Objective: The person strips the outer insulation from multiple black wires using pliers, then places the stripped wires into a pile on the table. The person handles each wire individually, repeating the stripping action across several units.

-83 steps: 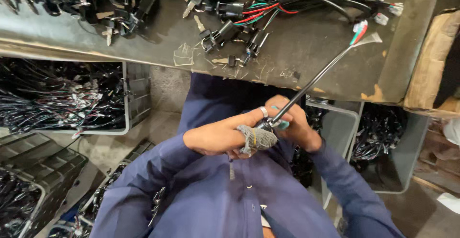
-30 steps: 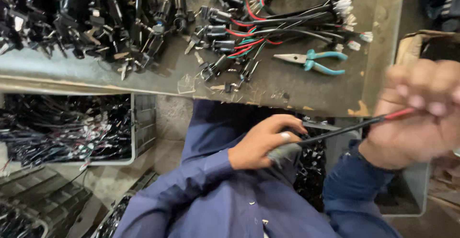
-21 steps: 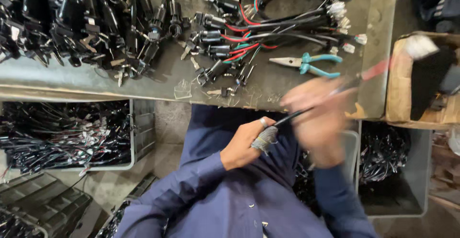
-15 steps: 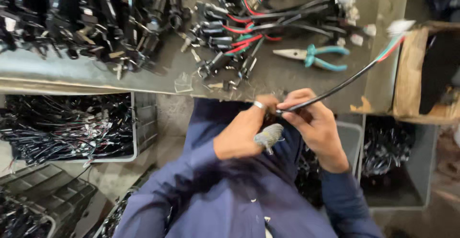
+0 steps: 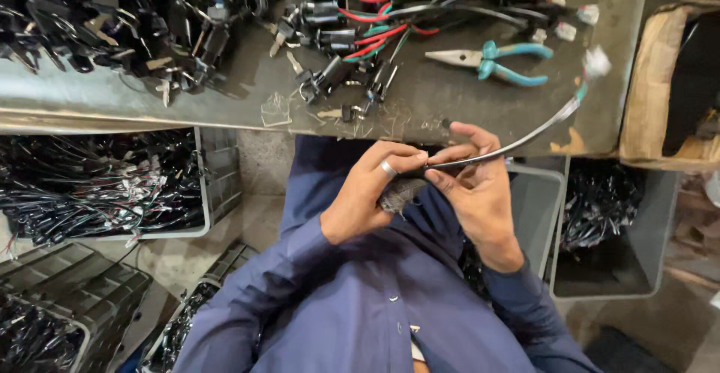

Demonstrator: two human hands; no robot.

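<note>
Hands pinch my sleeved cable (image 5: 517,144): left hand (image 5: 371,193) and right hand (image 5: 480,193); pliers (image 5: 491,59) at one o'clock on the bench (image 5: 450,103).

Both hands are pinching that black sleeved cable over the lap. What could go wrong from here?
The black sleeved cable arcs up toward the grey workbench; its white connector end might snag the teal-handled pliers. The left hand and right hand grip only by fingertips, so the cable could slip.

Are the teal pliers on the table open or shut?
Shut: the pliers lie flat on the table with their tips together, untouched by either hand.
</note>
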